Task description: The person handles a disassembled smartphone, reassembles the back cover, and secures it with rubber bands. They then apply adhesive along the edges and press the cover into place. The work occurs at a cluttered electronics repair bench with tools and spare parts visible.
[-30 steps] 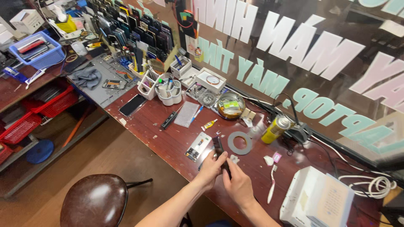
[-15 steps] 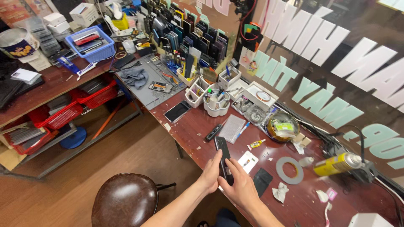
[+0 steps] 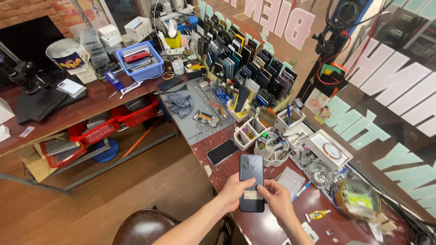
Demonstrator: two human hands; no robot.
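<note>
While the left hand (image 3: pixel 236 190) and right hand (image 3: pixel 277 199) each close thumb and fingers on the long edges of the dark smartphone (image 3: pixel 252 183), held back-up above the workbench (image 3: pixel 272 227), it looks light, rigid, slick and fragile, best gripped by its edges, short of the second phone (image 3: pixel 223 151) beyond.

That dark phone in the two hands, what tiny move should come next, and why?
Probably peel up the small pale sticker on the phone. The phone's back faces up, the left hand grips its edge, and the right hand's fingertips sit right beside the sticker.
</note>
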